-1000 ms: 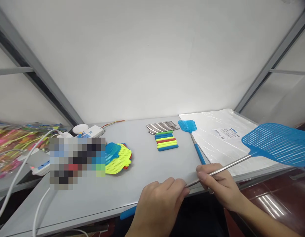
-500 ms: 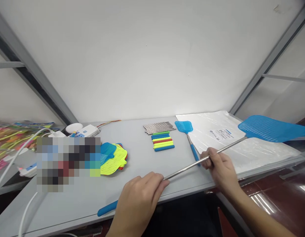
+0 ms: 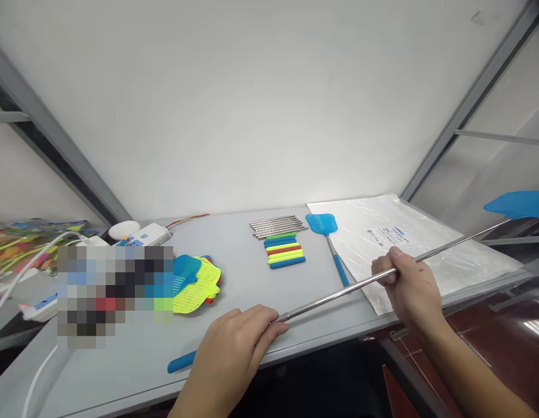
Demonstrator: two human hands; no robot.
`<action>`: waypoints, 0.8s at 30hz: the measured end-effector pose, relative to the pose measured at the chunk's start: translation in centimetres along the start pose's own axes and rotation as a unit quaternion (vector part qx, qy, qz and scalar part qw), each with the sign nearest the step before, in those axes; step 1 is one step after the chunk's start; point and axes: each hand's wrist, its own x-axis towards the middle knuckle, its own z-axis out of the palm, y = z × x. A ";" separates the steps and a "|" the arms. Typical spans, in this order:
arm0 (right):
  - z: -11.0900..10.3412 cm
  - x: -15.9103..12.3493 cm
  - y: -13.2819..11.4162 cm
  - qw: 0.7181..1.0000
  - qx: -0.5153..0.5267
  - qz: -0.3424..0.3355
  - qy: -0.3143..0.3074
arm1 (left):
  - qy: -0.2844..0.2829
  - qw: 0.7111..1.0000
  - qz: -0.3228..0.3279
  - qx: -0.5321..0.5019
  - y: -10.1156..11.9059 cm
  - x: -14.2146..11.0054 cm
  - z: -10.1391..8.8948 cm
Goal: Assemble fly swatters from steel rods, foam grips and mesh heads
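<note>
The front edge of the tabletop (image 3: 247,284) runs below both hands, and its back edge meets the white wall (image 3: 269,116). A stretch of grey surface lies between the pile of mesh heads (image 3: 200,287) and the coloured handles (image 3: 287,251), and continues toward the front edge. On the right, a white package (image 3: 383,249) covers the surface out to the side. On the left, a power strip (image 3: 143,235) and a white cable (image 3: 38,371) take up the side; a pixelated patch hides what is beside them.

The left hand (image 3: 234,348) is clamped around the lower part of the held swatter (image 3: 339,293), whose blue handle end pokes out past the hand near the front edge. The right hand (image 3: 413,284) is clamped on the metal shaft farther up. The shaft slants up to the right, its blue head beyond the right hand at the picture's border. A second swatter (image 3: 322,223) lies behind the shaft, between the coloured handles and the package, its head near the metal rods (image 3: 278,226).
</note>
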 end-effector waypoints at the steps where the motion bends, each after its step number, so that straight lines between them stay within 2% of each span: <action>1: -0.3 0.4 -0.3 1.000 0.019 -0.003 0.013 | -0.007 1.000 0.000 -0.006 0.0 0.0 -0.1; 3: -0.4 0.6 -0.5 0.998 0.058 -0.007 0.031 | -0.006 1.000 -0.001 -0.010 0.2 0.0 0.0; 6: 0.5 0.0 0.0 0.994 0.097 -0.003 0.042 | 0.025 1.000 -0.004 0.010 0.9 0.2 0.7; 8: 1.4 -1.1 0.8 0.998 0.061 0.014 -0.008 | 0.051 0.998 0.006 0.034 1.7 0.5 1.4; 12: 3.0 -3.3 2.2 0.980 -0.064 0.056 -0.182 | 0.077 0.994 0.051 0.052 3.0 1.4 2.7; 14: 3.1 -3.6 2.4 0.975 -0.080 0.054 -0.200 | 0.069 0.995 0.054 0.048 2.9 1.8 2.9; 16: 2.7 -3.0 2.4 0.979 -0.080 0.049 -0.179 | 0.054 0.997 0.045 0.042 2.3 1.9 2.6; 20: 0.9 -0.6 1.8 0.996 -0.004 0.061 -0.058 | 0.031 0.999 0.013 0.037 0.6 1.6 1.5; 24: -0.2 0.9 1.0 0.992 0.084 0.092 0.025 | 0.026 0.999 0.019 0.021 0.6 1.3 1.4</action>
